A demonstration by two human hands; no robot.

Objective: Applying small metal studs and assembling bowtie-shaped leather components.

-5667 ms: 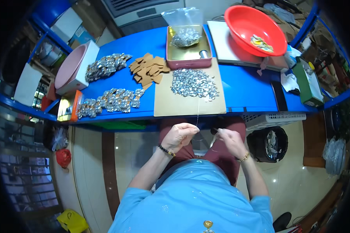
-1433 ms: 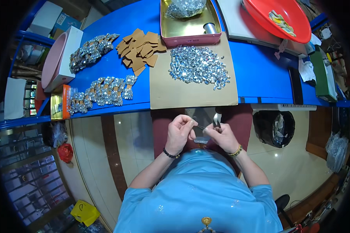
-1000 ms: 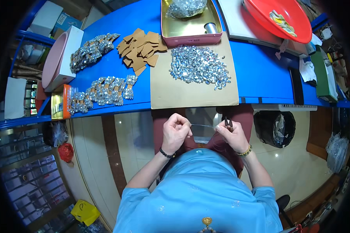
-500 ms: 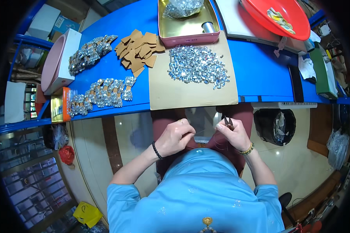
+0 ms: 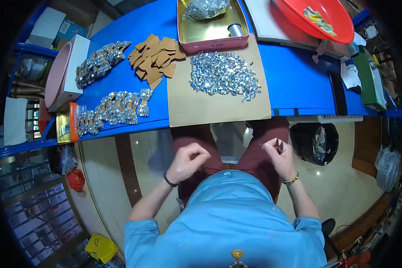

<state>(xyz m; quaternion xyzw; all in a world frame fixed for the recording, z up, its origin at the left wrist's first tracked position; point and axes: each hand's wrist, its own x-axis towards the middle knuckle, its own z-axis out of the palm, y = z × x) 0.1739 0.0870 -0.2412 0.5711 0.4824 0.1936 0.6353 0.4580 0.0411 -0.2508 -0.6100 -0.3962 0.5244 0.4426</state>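
My left hand (image 5: pixel 187 163), with a dark bead bracelet, hovers above my lap. Its thumb and forefinger are pinched, and what lies between them is too fine to make out. My right hand (image 5: pixel 281 163), wearing a yellowish bracelet, is closed around small dark snips (image 5: pixel 279 144) whose blades point away from me. Beyond both hands, a heap of silvery flat-backed gems (image 5: pixel 223 75) lies on a cardboard sheet (image 5: pixel 201 111). Brown card pieces (image 5: pixel 154 57) are piled to its left. Gem-covered cards (image 5: pixel 118 107) lie in two groups farther left.
A pink-sided tin (image 5: pixel 214 45) at the back holds a bagged lot of gems and a thread spool (image 5: pixel 235 30). At back right, a red basin (image 5: pixel 295 18) holds a cloth. A black-lined bin (image 5: pixel 315 143) stands under the blue table (image 5: pixel 295 85).
My hands have moved apart, the left one leftward and the right one rightward. The snips stay in my right hand.
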